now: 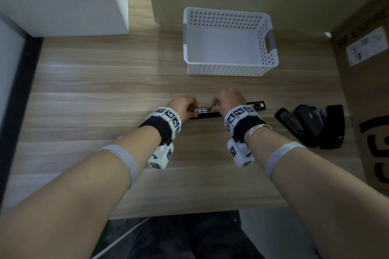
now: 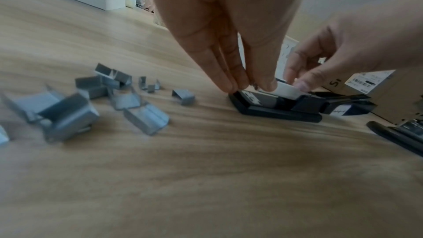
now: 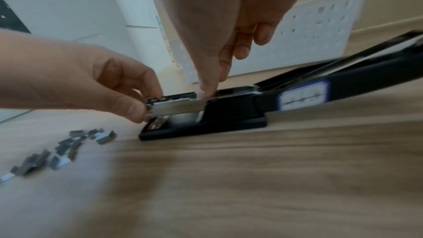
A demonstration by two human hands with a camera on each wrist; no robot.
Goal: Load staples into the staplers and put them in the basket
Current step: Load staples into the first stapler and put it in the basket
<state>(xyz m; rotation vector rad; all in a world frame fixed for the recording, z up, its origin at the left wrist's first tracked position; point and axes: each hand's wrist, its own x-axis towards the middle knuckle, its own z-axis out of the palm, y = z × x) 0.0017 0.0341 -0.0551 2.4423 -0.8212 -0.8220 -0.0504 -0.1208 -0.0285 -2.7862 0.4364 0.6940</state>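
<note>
At centre frame, the opened long black stapler (image 1: 210,114) lies on the wooden counter (image 1: 105,90). Left hand (image 1: 182,107) pinches its silver magazine (image 3: 176,106) steady; right hand (image 1: 228,101) fingers (image 3: 207,91) apparently press staples in.

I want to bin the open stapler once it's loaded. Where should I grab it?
Probably the black body at mid-length, pinched across its narrow sides from above. It lies flat on the table, long and slim; the lid is swung back, so close that first.
</note>
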